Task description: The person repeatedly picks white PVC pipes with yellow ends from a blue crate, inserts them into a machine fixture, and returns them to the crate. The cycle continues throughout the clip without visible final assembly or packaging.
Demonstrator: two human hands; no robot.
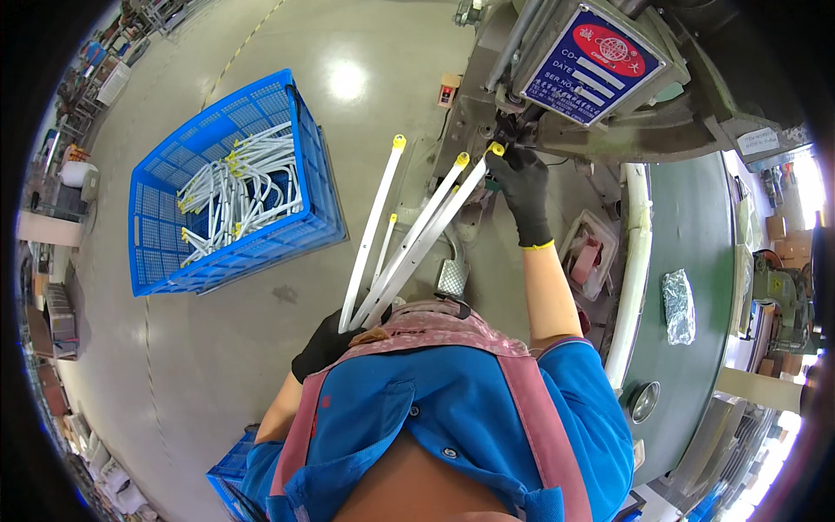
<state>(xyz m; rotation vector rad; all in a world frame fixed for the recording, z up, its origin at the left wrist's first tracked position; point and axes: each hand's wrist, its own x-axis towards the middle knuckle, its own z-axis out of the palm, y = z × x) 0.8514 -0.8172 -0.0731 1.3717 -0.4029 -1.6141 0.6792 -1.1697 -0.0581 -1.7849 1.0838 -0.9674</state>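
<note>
My left hand (323,350), in a black glove, is closed round the lower ends of several long white tubes (373,230) with yellow end pieces. They fan upward from it. My right hand (524,193), gloved in black with a yellow cuff, grips the yellow-tipped upper end of one tube (442,222), close to the working head of a machine (511,130). The glove hides part of that end, and the fingers of my left hand are partly covered by the tubes and my apron (465,320).
A blue plastic crate (322,187) full of bent white tubes stands on the floor at left. Below the machine is a metal foot pedal (452,277). To the right runs a green work surface (687,287) with a foil-like packet (678,306) and a round metal dish (644,402).
</note>
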